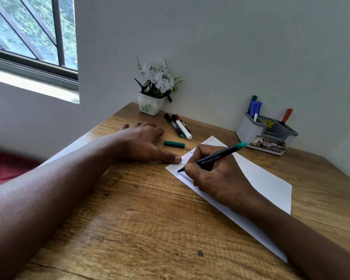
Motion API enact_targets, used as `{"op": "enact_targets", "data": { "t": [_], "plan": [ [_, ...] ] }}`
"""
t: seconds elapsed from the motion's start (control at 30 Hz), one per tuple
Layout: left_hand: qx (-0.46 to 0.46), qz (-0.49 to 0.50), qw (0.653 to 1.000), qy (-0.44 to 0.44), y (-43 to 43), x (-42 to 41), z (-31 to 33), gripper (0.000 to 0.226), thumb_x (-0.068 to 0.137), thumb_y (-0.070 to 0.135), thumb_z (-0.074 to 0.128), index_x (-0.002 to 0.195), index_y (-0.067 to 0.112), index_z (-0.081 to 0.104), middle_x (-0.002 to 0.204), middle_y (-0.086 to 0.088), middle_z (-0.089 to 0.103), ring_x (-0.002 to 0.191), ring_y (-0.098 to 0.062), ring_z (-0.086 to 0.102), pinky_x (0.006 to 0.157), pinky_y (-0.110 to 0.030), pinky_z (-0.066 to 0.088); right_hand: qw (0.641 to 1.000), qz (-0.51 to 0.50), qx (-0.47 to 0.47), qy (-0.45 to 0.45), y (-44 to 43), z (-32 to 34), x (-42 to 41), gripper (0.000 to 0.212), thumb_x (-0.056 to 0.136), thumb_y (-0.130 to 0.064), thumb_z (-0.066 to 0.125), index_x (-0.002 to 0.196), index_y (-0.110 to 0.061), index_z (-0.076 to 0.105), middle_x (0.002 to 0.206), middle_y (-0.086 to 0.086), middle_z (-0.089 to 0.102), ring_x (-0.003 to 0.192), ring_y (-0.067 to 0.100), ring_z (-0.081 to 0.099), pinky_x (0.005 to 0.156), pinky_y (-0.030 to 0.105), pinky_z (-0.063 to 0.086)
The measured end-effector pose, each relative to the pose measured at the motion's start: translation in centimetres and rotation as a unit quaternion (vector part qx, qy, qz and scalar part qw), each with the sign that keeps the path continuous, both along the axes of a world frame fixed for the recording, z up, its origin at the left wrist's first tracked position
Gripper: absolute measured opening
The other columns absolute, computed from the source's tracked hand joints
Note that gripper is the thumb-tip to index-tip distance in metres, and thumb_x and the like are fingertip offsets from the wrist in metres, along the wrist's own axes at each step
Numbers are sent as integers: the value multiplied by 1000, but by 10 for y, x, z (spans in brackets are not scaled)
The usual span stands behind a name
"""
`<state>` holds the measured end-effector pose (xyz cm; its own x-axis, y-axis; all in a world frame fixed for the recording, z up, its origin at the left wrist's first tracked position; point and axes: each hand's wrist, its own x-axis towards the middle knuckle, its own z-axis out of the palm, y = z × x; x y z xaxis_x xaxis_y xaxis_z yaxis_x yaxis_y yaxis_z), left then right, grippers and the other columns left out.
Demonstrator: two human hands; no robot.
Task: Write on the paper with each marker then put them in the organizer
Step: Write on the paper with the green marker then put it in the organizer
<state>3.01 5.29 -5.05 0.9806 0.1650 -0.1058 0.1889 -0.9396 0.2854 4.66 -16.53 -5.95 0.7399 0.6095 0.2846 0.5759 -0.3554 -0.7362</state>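
Observation:
My right hand grips a dark marker with a teal end, its tip touching the white paper near the sheet's far left corner. Faint coloured writing shows on the paper's far part. My left hand lies flat on the wooden table, its thumb pressing the paper's corner. The marker's green cap lies loose just beyond that thumb. Three more markers lie side by side behind it. The grey organizer stands at the back right with blue, green and red markers upright in it.
A white pot of artificial white flowers stands in the table's back corner against the wall. The wooden table stretches toward me. A window is at the upper left and a red cushion at the left edge.

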Motion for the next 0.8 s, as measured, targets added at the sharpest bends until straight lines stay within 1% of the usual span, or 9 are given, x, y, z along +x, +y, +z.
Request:
{"op": "enact_targets", "data": {
  "t": [0.07,0.17,0.27,0.37,0.43,0.5,0.63,0.73,0.8],
  "plan": [
    [1,0,1000,0,0,0,0,128,49,96,44,159,35,23,169,5,14,155,-24,10,124,-58,10,1000,-3,9,5,-1,1,0,12,86,-14,73,77,-10,67,65,0,65,58,7,61,59,26,53],
    [0,3,1000,-1,0,1,0,126,51,96,46,159,35,23,169,5,14,155,-24,12,124,-57,11,999,7,18,26,-2,1,0,11,87,-12,72,78,-8,67,62,3,65,55,7,60,56,23,52],
    [-4,5,1000,-4,1,2,-1,126,51,97,46,159,35,24,169,5,15,155,-24,13,124,-57,10,1000,-10,14,9,-2,-1,-1,10,86,-14,73,78,-12,68,66,1,66,58,7,61,58,23,52],
    [-3,9,1000,-8,1,2,-2,122,56,96,50,159,35,25,169,3,17,155,-25,14,124,-59,9,998,-19,38,35,-3,1,-2,10,87,-11,72,78,-11,67,59,-1,64,53,5,60,55,22,50],
    [-2,7,1000,-10,0,2,-2,117,61,94,52,159,35,25,169,4,17,155,-25,14,124,-58,9,1000,-18,19,16,-3,0,-1,13,86,-12,73,74,-15,67,62,-4,64,58,6,61,58,25,51],
    [-3,6,1000,-9,0,1,-2,117,61,94,52,159,35,25,169,4,17,155,-25,14,124,-58,9,1000,-17,2,-1,-1,-1,-1,16,84,-13,75,72,-18,67,65,-5,65,63,7,61,61,28,53],
    [-8,6,1000,-15,0,0,-1,117,62,94,53,159,35,26,169,5,17,154,-24,16,124,-58,11,1000,-8,11,12,-2,2,-3,10,86,-13,73,77,-13,69,63,0,66,57,6,62,58,25,51],
    [-8,4,1000,-16,0,0,-2,117,61,94,53,158,35,26,169,5,18,154,-24,17,124,-58,11,999,-19,26,21,-2,2,-3,13,86,-11,72,75,-8,67,57,0,63,52,7,59,54,25,50],
    [-9,2,1000,-12,0,0,-1,118,60,94,52,158,35,26,169,5,17,154,-24,17,124,-57,11,999,-16,25,30,-2,1,-4,13,87,-11,72,75,-9,67,56,0,63,51,6,59,54,23,50]
  ]
}}
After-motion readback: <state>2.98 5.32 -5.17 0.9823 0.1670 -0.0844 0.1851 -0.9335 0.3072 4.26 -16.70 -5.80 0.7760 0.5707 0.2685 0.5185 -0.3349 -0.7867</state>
